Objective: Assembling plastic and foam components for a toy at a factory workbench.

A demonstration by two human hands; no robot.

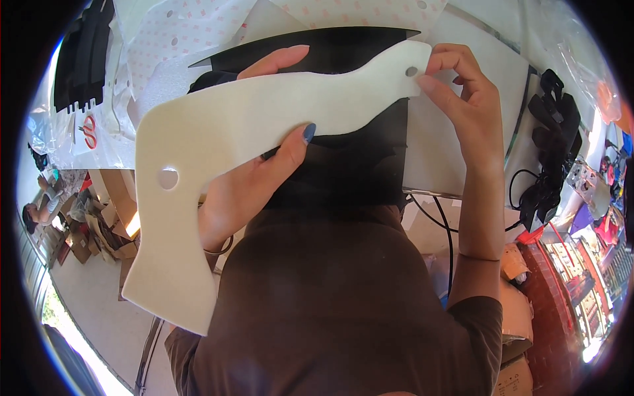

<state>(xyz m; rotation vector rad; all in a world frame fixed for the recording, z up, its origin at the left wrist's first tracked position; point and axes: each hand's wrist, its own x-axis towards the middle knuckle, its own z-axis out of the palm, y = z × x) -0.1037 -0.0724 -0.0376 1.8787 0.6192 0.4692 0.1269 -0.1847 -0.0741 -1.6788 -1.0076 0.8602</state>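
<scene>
A cream-white, flat, curved piece with a felt-like look (198, 132) is held up in front of me. It bends down at the left and has a round hole near each end part. My left hand (264, 171) grips its middle from below, thumb on the front face and fingers behind. At the narrow right end, my right hand (462, 86) pinches the edge beside the small hole between thumb and fingers. Behind the piece lies a black sheet (356, 165) with a pointed, curved far edge, reaching over the table's near edge. The piece hides part of it and my left fingers.
White patterned backing sheets (191, 33) lie at the far side of the table (456, 152). Red-handled scissors (89, 132) and black slatted parts (82, 59) are at the left. Black strap-like items with cables (555, 138) sit at the right. Cardboard boxes (99, 224) and a person (43, 204) are farther left.
</scene>
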